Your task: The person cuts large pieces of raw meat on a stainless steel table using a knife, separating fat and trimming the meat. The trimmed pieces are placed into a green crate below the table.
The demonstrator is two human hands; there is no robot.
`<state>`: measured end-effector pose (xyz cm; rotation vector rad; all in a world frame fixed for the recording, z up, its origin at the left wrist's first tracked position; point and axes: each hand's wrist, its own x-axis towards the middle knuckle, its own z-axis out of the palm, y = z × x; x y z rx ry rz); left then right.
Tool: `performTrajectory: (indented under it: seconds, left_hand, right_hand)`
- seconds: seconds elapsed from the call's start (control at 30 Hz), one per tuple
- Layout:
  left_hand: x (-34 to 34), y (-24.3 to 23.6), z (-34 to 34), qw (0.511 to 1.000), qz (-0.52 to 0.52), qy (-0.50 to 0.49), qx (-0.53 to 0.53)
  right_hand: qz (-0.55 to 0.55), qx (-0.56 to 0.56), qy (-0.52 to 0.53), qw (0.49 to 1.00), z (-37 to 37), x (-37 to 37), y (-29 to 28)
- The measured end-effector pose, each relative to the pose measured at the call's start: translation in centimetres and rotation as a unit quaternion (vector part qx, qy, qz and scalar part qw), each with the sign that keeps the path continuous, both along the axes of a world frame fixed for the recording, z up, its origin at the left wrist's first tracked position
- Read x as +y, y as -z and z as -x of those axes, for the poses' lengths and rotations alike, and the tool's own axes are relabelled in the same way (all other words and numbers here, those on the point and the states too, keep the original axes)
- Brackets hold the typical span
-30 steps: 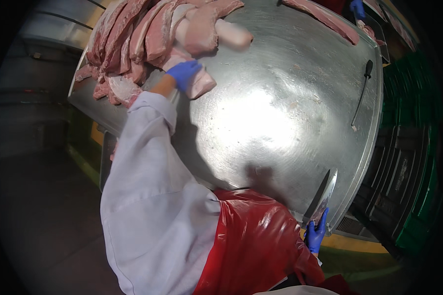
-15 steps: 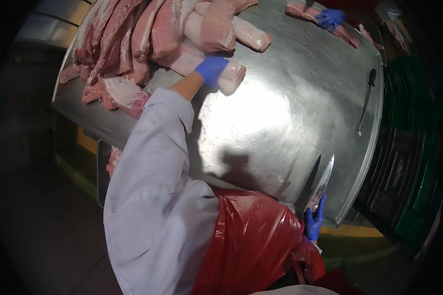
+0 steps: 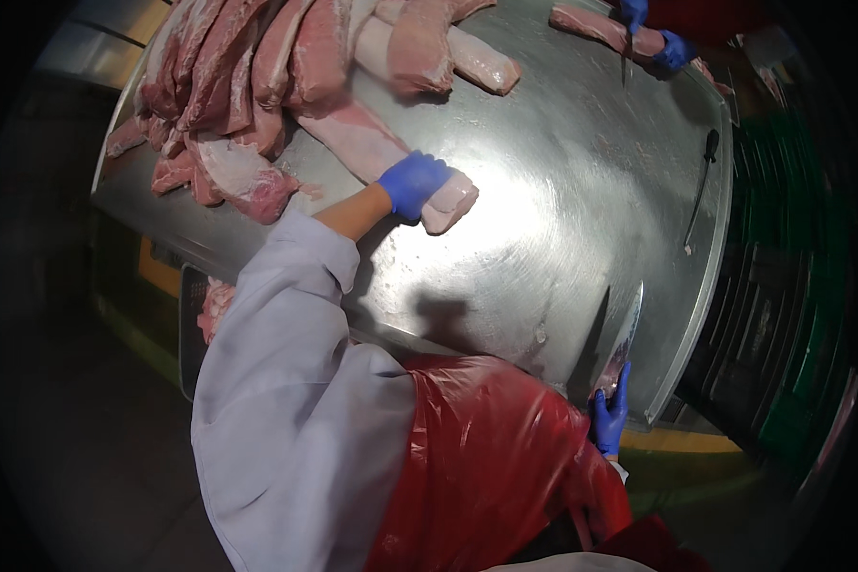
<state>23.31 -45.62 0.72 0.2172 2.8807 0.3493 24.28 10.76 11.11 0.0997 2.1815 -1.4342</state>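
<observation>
My left hand [image 3: 416, 185], in a blue glove, is closed around the near end of a long, pale pink pork loin [image 3: 355, 141]. The end of the loin sticks out past my fingers, and its far part runs back to a heap of similar loins [image 3: 319, 52]. By the near right edge of the metal table, my gloved right hand [image 3: 610, 412] grips a knife [image 3: 625, 336]. The blade points away from me, with a finger stretched along it; the handle is hidden in my palm.
A sharpening steel [image 3: 702, 191] with a black handle lies along the table's right side. At the far right, a co-worker's gloved hands [image 3: 675, 50] are on a strip of meat [image 3: 591, 23], one with a knife. A bin of trimmings [image 3: 215, 310] stands below the left edge.
My left hand has drawn the loin nearer to me, uncovering more of it from the heap. My right hand keeps the knife low. The co-worker's second hand and knife have come into view.
</observation>
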Motion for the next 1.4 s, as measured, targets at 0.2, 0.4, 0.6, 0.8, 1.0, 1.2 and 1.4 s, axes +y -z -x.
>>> performTrajectory:
  seconds: [0.2, 0.4, 0.6, 0.8, 1.0, 1.2, 1.4]
  left_hand:
    - [7.7, 0.4, 5.1, 0.993, -0.021, 0.104, 0.05]
    - [19.4, -1.0, 9.9, 0.978, -0.069, 0.184, 0.064]
    - [33.5, 1.4, 8.2, 0.934, -0.139, 0.243, 0.22]
    - [37.5, 0.8, 1.2, 0.948, -0.256, 0.105, 0.155]
    - [33.4, -4.9, -11.8, 0.878, -0.324, -0.064, 0.346]
    - [32.8, -3.2, -21.2, 0.817, -0.378, -0.387, 0.198]
    - [29.2, 2.8, -19.9, 0.828, -0.305, -0.447, 0.148]
  right_hand:
    - [-0.001, 0.008, -0.009, 1.0, -0.7, 3.7, 0.7]
    - [0.004, -0.005, 0.022, 1.0, 0.0, 8.4, 2.0]
    - [0.019, 0.032, 0.045, 0.998, 1.8, 14.2, 3.3]
    - [0.017, 0.048, 0.029, 0.998, 5.6, 18.8, 5.4]
    - [0.039, 0.038, -0.06, 0.997, 8.6, 16.2, 5.2]
    - [0.089, 0.061, -0.177, 0.978, 14.3, 9.5, 7.0]
    - [0.12, -0.001, -0.251, 0.961, 15.3, 1.1, 9.4]
